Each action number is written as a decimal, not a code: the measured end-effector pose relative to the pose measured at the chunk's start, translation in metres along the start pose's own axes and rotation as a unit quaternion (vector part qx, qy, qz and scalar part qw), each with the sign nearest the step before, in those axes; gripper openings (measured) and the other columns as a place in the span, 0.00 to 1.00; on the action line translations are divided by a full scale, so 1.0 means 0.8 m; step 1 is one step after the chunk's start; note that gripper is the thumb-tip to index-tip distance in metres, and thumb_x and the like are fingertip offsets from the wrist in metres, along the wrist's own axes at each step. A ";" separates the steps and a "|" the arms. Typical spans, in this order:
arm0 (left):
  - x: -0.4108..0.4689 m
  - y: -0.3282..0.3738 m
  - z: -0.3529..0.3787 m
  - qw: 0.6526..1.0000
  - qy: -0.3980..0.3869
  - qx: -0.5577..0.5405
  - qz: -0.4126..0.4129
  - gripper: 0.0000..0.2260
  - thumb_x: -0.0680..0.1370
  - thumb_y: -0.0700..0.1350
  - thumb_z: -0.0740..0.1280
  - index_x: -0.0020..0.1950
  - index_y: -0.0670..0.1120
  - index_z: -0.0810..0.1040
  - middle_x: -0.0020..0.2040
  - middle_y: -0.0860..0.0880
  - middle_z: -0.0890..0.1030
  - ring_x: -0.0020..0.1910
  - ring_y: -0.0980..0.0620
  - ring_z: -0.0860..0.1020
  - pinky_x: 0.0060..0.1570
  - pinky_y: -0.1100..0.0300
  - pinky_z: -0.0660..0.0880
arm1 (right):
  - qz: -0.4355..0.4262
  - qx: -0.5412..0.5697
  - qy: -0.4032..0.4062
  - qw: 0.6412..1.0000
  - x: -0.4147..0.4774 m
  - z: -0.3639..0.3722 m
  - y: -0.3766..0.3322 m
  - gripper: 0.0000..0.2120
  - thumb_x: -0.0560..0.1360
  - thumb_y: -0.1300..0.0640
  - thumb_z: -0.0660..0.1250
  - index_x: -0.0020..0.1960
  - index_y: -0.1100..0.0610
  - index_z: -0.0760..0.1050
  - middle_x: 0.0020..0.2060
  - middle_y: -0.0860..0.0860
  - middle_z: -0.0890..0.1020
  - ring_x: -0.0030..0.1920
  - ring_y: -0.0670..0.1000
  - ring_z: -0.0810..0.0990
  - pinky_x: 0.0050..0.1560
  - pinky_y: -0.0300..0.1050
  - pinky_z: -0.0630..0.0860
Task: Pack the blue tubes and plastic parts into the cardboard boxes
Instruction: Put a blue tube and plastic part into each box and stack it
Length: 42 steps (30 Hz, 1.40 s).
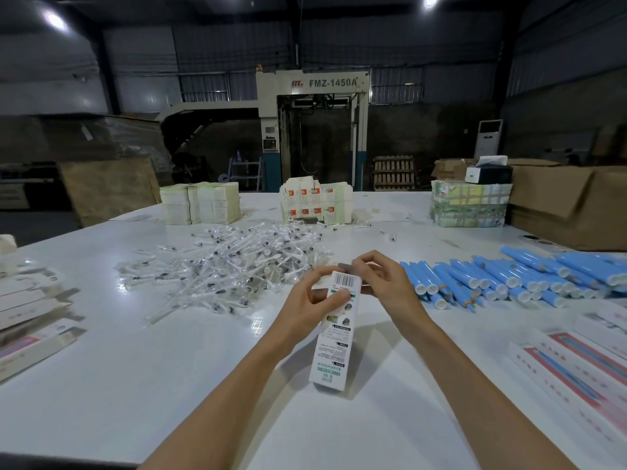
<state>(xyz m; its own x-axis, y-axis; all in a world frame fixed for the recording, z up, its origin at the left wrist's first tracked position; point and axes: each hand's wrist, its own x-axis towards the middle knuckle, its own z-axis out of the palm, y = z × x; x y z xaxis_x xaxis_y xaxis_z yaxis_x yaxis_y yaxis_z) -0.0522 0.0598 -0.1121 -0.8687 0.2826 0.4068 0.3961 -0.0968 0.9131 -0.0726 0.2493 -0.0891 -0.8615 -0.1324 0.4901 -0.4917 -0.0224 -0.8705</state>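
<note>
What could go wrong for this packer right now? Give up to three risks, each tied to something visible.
1. The left hand grips the white box near its far end only; the long near part could swing or slip.
2. The right hand pinches at the box's end flap, which might crease or tear.
3. The loose blue tubes lie close beside the right forearm; a careless sweep could roll them.

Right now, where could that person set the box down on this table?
Bare table lies near the front edge, between the flat cartons on the left and the held box. A narrower patch sits right of the box, before the printed cartons. Crowded: plastic parts and blue tubes ahead.
</note>
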 end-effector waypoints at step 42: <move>0.003 -0.010 -0.006 0.999 0.038 -0.031 0.004 0.21 0.79 0.50 0.78 0.69 0.56 0.76 0.51 0.39 0.89 0.48 0.41 0.89 0.42 0.52 0.84 | -0.005 0.018 -0.025 1.000 -0.009 0.004 0.001 0.09 0.81 0.58 0.72 0.58 0.48 0.86 0.53 0.51 0.88 0.56 0.52 0.87 0.58 0.43 0.82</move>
<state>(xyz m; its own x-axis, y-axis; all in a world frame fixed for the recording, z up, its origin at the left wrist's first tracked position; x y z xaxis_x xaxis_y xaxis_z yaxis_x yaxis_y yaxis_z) -0.0587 0.0567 -0.1187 -0.8865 0.2093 0.4126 0.3858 -0.1578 0.9090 -0.0661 0.2470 -0.0934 -0.8485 -0.1806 0.4974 -0.4953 -0.0594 -0.8667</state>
